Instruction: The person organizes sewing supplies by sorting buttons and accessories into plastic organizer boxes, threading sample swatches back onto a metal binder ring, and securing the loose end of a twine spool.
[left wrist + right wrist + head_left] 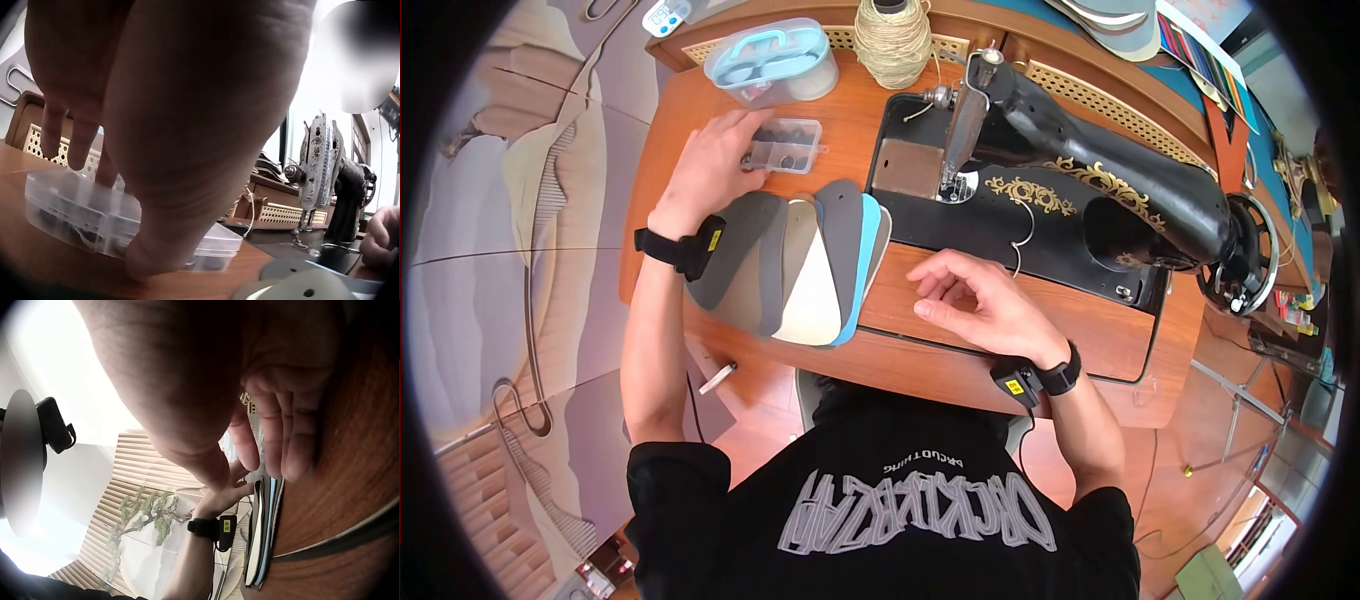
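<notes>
My left hand [712,165] is at a small clear plastic box [798,150] with dark small items inside. In the left wrist view the thumb lies along the near side of this box [75,209], and the fingers reach over to its far side. Just below the box, a fan of flat rounded pieces [807,290] in grey, cream and blue lies on the table, with small holes at their narrow ends. My right hand [990,315] hovers over the table right of the fan, its fingers loosely bent and holding nothing.
A black sewing machine [1090,150] with gold ornament fills the table's right side. Behind the small box stand a lidded container [785,75] with a blue handle and a cone of beige thread [892,45]. The wooden table's front edge [900,365] runs close to the person's body.
</notes>
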